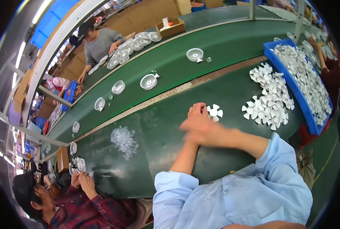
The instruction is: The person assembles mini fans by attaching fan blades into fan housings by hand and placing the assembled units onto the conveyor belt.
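My left hand (196, 111) reaches across the green work table (166, 114), fingers bent and closed at the left edge of a white plastic fan wheel (215, 113). My right hand (200, 133) crosses over the left wrist from the right; motion smears it, and its fingers do not show clearly. To the right of both hands lies a loose heap of white fan wheels (271, 97). Left of my hands is a small pile of clear plastic pieces (124, 142).
A blue tray (289, 82) full of white fan parts stands at the right. Beyond the table, a green conveyor belt (170, 72) carries several white round fan housings (149, 81). At the lower left, a co-worker in a plaid shirt (90, 210) handles housings; another person (101, 44) works across the belt.
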Demonstrator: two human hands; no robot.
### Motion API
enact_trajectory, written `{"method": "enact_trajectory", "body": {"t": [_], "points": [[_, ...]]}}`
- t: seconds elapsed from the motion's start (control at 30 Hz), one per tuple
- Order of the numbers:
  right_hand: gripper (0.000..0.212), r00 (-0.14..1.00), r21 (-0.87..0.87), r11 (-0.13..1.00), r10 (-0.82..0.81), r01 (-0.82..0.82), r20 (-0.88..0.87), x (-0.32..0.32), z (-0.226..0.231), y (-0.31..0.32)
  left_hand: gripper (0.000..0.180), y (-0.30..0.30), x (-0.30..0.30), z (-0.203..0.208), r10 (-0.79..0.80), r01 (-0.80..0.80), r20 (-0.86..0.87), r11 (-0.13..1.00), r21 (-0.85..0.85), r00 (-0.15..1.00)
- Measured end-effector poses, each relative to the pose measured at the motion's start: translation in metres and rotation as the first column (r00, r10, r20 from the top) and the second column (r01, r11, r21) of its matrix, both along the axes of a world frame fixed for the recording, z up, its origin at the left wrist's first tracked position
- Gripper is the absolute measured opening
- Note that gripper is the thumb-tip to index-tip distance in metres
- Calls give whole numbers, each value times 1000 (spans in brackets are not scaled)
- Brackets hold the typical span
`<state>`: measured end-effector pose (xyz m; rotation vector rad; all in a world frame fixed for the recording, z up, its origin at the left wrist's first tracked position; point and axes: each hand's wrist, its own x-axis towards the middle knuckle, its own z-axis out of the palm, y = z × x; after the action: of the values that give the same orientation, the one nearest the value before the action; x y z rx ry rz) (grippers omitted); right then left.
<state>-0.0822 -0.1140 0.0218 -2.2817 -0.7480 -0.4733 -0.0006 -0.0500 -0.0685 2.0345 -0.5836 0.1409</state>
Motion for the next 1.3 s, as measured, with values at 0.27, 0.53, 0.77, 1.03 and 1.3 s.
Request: {"method": "enact_trajectory", "body": {"t": [0.27,0.53,0.77,1.03,1.3], "points": [[43,900,-156,888,-415,432,134,-10,-85,-57,16,16,15,-1,14,-51,-176,977,-207,984],[45,935,-18,935,-353,354,24,-8,-93,-87,43,23,165,57,28,-273,589,903,332,808],[42,952,46,951,-305,305,1,-1,-96,-84,31,48,217,31,-103,-363,526,612,703,844],[40,942,55,944,-319,326,-100,-6,-92,-92,31,-38,93,107,-409,455,-215,698,553,887],[43,954,72,958,-268,279,-131,-4,-87,-90,49,-168,218,51,-407,107,539,858,502,738]]}}
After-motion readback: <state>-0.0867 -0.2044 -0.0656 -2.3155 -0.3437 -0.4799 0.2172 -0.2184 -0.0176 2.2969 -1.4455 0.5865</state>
